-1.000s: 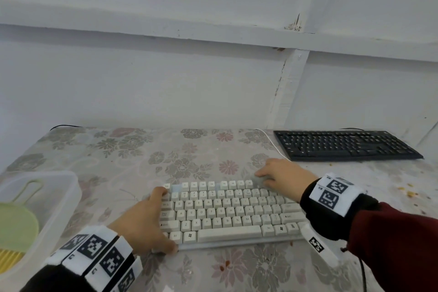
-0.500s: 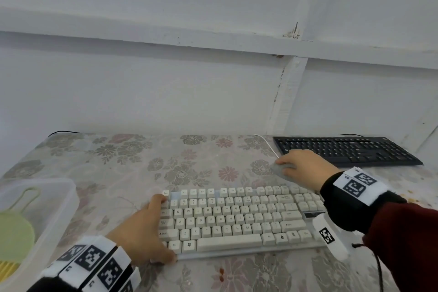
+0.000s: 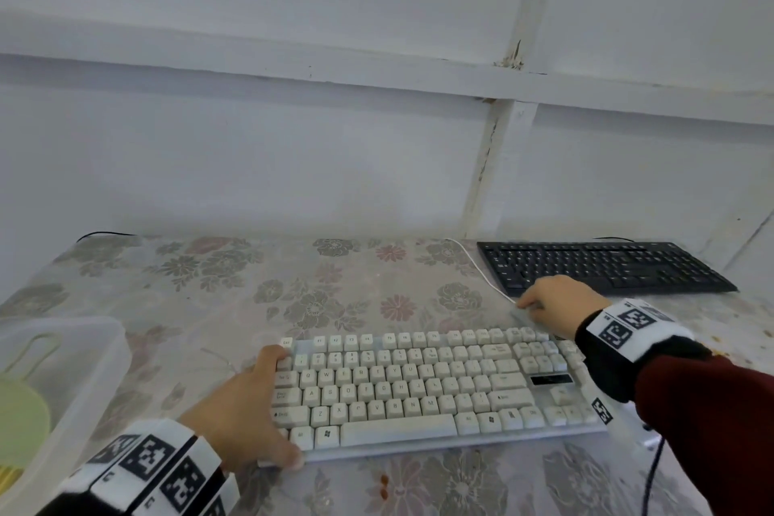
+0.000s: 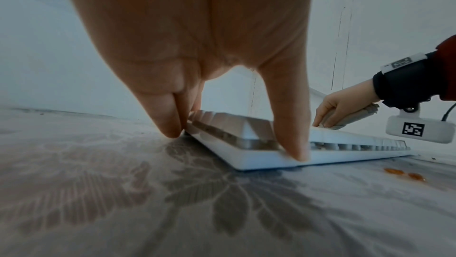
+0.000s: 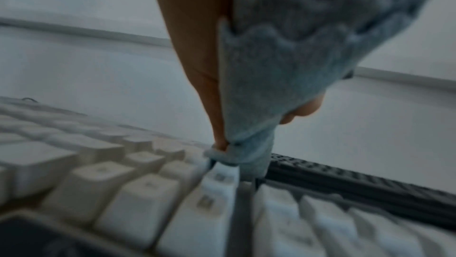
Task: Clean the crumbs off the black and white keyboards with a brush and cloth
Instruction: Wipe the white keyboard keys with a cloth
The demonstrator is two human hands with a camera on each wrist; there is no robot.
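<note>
The white keyboard [image 3: 419, 381] lies in the middle of the flowered table. My left hand [image 3: 268, 402] grips its left end, thumb [image 4: 293, 144] on the front edge and fingers [image 4: 167, 120] curled at the far corner. My right hand [image 3: 540, 304] holds a folded grey-blue cloth [image 5: 283, 66] and presses it on the far right corner of the white keyboard. The black keyboard [image 3: 599, 266] sits just beyond that hand, at the back right. A green brush [image 3: 21, 411] lies in a clear plastic tub [image 3: 96, 352] at the left edge.
Orange crumbs [image 4: 404, 173] lie on the tablecloth in front of the white keyboard, and more [image 3: 712, 352] lie to its right. A white cable [image 3: 486, 272] runs from the keyboard toward the back wall. A dark cord hangs from my right wrist.
My right hand has slid the cloth rightward along the white keyboard's far row to its right corner. The left hand has kept its grip on the left end.
</note>
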